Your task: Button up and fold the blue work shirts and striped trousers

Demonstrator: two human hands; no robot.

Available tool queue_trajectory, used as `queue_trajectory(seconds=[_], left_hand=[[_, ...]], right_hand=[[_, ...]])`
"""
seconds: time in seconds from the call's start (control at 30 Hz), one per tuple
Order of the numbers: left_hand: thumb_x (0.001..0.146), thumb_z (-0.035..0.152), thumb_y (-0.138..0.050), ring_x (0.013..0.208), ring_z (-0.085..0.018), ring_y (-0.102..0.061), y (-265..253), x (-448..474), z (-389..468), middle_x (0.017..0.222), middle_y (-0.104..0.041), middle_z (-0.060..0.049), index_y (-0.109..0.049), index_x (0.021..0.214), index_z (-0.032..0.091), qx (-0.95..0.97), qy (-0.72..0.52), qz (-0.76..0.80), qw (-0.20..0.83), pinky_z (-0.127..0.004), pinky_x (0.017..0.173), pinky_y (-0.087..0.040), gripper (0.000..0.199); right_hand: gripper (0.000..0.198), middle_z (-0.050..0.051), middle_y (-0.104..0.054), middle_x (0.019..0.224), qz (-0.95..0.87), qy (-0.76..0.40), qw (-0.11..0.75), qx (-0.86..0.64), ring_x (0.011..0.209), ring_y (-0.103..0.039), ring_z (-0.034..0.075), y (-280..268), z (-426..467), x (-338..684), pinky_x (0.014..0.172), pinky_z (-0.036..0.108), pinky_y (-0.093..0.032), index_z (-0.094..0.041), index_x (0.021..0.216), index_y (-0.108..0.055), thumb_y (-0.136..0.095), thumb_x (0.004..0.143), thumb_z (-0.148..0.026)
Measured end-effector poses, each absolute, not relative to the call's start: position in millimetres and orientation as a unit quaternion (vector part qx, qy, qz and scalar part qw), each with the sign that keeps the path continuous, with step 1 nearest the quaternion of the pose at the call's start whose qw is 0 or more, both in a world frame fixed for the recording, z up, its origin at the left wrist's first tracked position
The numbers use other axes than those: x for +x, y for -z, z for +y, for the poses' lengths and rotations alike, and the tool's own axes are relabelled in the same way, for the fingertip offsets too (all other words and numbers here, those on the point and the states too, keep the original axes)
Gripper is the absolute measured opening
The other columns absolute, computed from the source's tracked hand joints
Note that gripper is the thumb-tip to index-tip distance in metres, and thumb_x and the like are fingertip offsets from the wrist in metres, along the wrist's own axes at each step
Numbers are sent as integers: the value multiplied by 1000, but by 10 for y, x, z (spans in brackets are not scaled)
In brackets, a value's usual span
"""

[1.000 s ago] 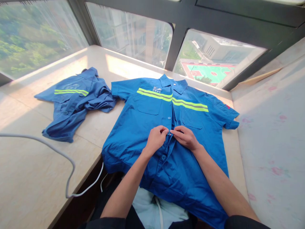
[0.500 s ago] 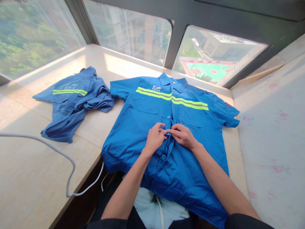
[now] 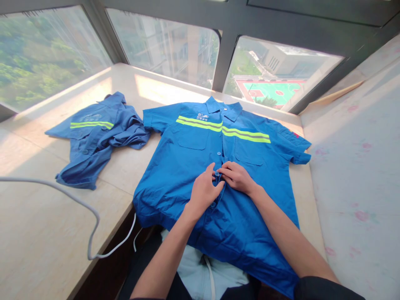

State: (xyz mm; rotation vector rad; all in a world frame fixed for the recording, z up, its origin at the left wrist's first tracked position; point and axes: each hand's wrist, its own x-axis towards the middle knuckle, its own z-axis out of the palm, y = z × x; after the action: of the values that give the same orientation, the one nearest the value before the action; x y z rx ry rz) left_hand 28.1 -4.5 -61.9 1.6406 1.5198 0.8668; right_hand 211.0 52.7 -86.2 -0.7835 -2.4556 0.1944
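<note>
A blue short-sleeved work shirt (image 3: pixel 168 162) lies spread face up, collar away from me, with yellow-green reflective bands across its chest. My right hand (image 3: pixel 239 178) pinches the edge of the front placket at mid-shirt. Opposite it, my left hand (image 3: pixel 203 191) rests on the placket with thumb and index finger spread apart; its other fingertips are partly hidden. A small button (image 3: pixel 218 173) shows between the two hands. Higher on the placket sits another button (image 3: pixel 219 153), and a lower button (image 3: pixel 213 205) is partly covered by my left hand.
A second blue shirt (image 3: pixel 93 139) lies crumpled on the sill ledge (image 3: pixel 40 216) to the left. A white cable (image 3: pixel 95 214) loops over the ledge's front edge. Windows (image 3: pixel 168 46) stand behind, and a flower-patterned wall (image 3: pixel 353 179) borders the right.
My left thumb and index finger have parted from their pinch, uncovering the button between my hands. My right hand stays at the placket. The view has shifted slightly.
</note>
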Motion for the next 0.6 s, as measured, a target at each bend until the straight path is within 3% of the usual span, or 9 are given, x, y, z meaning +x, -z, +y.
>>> queue_trajectory(seconds=[0.3, 0.6], left_hand=[[85, 15, -64, 102, -21, -70, 752, 382, -106, 116, -73, -10, -49, 138, 17, 617, -361, 623, 318, -35, 92, -55, 55], [85, 14, -62, 100, -21, -71, 776, 412, -119, 109, -75, -6, -52, 134, 21, 610, -359, 646, 285, -34, 91, -53, 50]], right_hand=[[23, 9, -64, 92, -911, -72, 288, -285, 82, -58, 20, 897, 542, 2121, 69, 33, -47, -20, 109, -67, -48, 98, -19], [23, 7, -65, 89, -902, -110, 307, -282, 79, -59, 18, 922, 566, 2141, 68, 31, -48, -23, 105, -71, -49, 98, -19]])
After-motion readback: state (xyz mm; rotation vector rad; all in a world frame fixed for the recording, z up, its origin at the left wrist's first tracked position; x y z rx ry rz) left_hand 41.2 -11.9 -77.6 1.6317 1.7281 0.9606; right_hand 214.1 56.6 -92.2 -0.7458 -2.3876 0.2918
